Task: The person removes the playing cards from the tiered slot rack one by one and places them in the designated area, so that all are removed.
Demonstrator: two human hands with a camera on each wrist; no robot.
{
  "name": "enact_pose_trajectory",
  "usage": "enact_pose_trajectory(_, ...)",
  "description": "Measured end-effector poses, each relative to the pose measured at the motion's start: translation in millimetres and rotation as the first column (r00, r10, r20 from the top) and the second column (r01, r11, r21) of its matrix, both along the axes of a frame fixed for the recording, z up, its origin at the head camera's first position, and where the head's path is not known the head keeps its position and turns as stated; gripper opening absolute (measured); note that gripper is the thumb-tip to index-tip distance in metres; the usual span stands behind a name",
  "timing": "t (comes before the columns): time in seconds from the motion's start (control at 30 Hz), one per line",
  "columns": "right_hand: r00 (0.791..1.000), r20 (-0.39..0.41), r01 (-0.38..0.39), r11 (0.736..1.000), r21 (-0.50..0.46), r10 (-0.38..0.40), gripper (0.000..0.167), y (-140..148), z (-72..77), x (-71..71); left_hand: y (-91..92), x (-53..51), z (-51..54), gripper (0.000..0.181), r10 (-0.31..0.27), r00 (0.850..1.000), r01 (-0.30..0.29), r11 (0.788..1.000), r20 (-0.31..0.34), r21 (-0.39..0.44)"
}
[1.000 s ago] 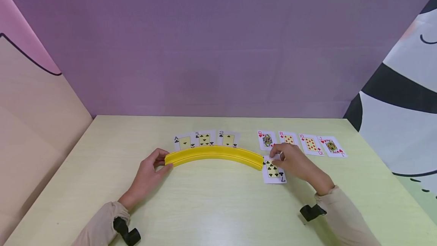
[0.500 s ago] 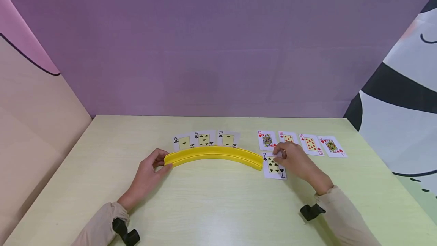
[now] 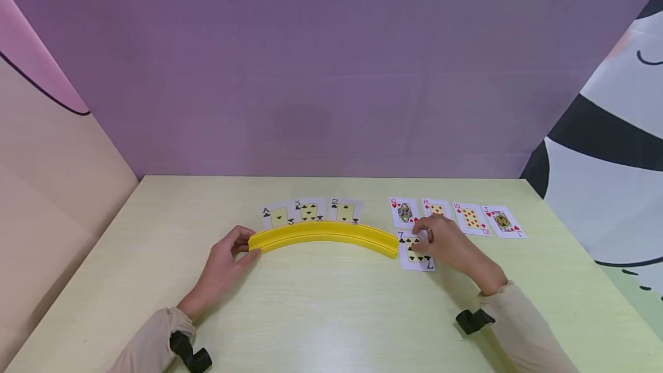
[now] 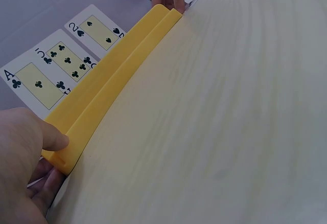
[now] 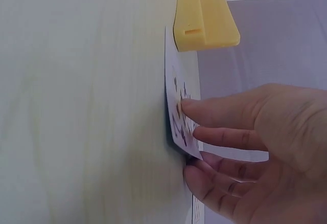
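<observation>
Between the thumb and fingers of the right hand [image 3: 448,243], a white playing card, the seven of clubs [image 3: 411,255], is pinched by its right side, the thumb laid on its face and other fingers tucked behind. It is held tilted just beside the right end of a long, curved, yellow plastic-looking card holder [image 3: 323,232]; whether the two touch cannot be told. The holder's left end is gripped by the left hand [image 3: 225,261], thumb on its front. For a clean placing, it is judged, the card should be raised above the groove, squared to it and lowered unbent, with the holder braced lightly. In the holder, three white cards are stood face forward: ace of clubs [image 3: 278,217], five of clubs [image 3: 309,212] close beside it, and two of spades [image 3: 345,212] farther right. Beyond the right hand, four white red-suited cards [image 3: 471,219] are laid in a row.
</observation>
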State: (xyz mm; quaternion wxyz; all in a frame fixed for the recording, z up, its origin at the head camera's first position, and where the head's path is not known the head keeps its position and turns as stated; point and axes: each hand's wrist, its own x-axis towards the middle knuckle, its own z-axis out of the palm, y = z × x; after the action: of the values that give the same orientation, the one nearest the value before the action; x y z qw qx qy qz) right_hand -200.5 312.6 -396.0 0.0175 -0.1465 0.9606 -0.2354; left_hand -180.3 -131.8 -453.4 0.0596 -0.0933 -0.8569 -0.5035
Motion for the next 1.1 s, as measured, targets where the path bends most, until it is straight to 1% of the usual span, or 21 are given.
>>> enact_pose_trajectory(0.23, 1.000, 0.015, 0.003, 1.000, 0.030, -0.004, 0.025, -4, 0.3, 1.1, -0.3, 1.6, 0.9, 0.030, 0.006, 1.000, -0.006, 1.000, 0.009, -0.001)
enact_pose_trajectory(0.47, 1.000, 0.009, -0.001, 0.999, 0.045, 0.000, 0.024, -7, 4.5, 4.6, -0.8, 1.1, 0.0, 0.030, 0.006, 1.000, -0.006, 1.000, -0.001, 0.001)
enact_pose_trajectory(0.67, 1.000, -0.006, -0.003, 0.998, 0.062, 0.004, 0.024, -9, 4.8, 5.9, -1.8, 1.2, -1.2, 0.029, 0.007, 1.000, -0.007, 1.000, -0.008, 0.004)
enact_pose_trajectory(0.9, 1.000, -0.005, -0.003, 0.998, 0.062, 0.004, 0.023, -9, 3.8, 8.3, -1.7, 3.8, -2.4, 0.029, 0.002, 1.000, -0.002, 1.000, 0.004, 0.015)
enact_pose_trajectory(0.97, 1.000, -0.014, -0.001, 0.999, 0.051, 0.001, 0.022, -8, 5.9, 9.1, -1.7, 3.5, -2.0, 0.029, -0.002, 1.000, 0.002, 1.000, 0.003, 0.012)
enact_pose_trajectory(1.1, 0.998, -0.061, 0.007, 0.999, 0.032, -0.005, 0.021, -3, 11.6, 9.0, -0.9, 1.0, -0.2, 0.029, -0.006, 1.000, 0.006, 1.000, -0.006, 0.017)
